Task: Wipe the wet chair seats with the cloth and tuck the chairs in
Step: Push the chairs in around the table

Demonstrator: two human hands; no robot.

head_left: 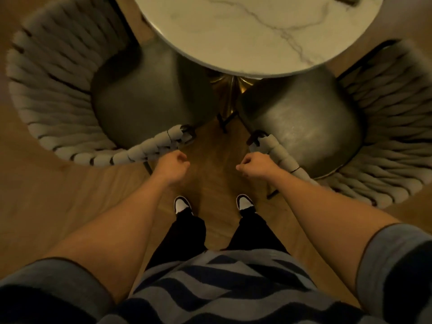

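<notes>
Two chairs with woven rope backs and grey round seats stand either side of me, their seats partly under the round marble table [245, 31]. The left chair [145, 94] has its armrest end just above my left hand [171, 161]. The right chair [301, 127] has its armrest end right beside my right hand [254, 164]. Both hands are curled into fists close against those armrest tips, and I see nothing inside either fist. No cloth is in view. The image is too dim and blurred to show whether the seats are wet.
I stand on a wooden floor [46, 206] in the gap between the two chairs, my shoes [182, 204] pointing at the table's gold pedestal [231, 90]. A dark object sits at the table's far right edge [348, 0].
</notes>
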